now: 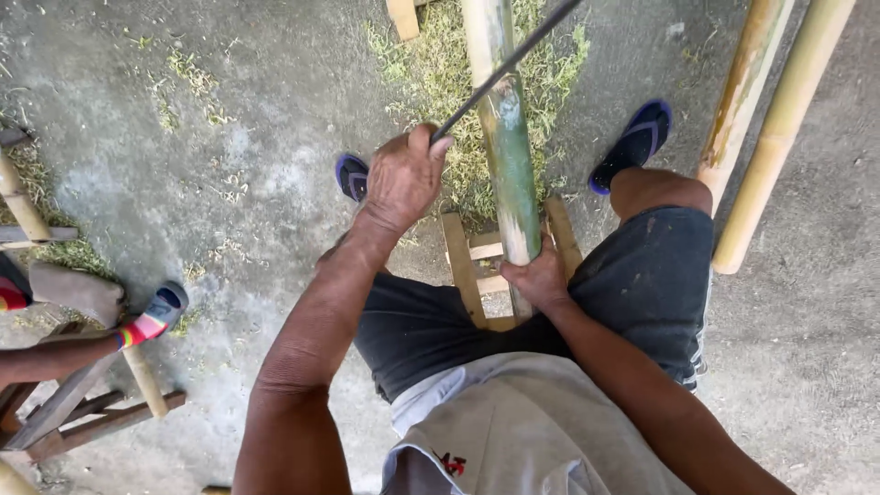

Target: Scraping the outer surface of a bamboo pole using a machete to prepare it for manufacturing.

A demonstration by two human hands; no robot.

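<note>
A long bamboo pole (507, 147), green in the middle and pale at its near end, lies on a small wooden stool (461, 266) between my legs. My right hand (541, 275) grips the pole's near end on the stool. My left hand (403, 176) is closed on the handle of a long dark blade (513, 60) that slants up to the right and rests across the pole. Green shavings (431, 82) lie on the concrete around the pole.
Two pale bamboo poles (775, 119) lie at the right, beside my right leg. My feet wear blue sandals (637, 142). At the left, another person's leg and striped slipper (151, 321) rest by a wooden frame (82, 403). The floor is grey concrete.
</note>
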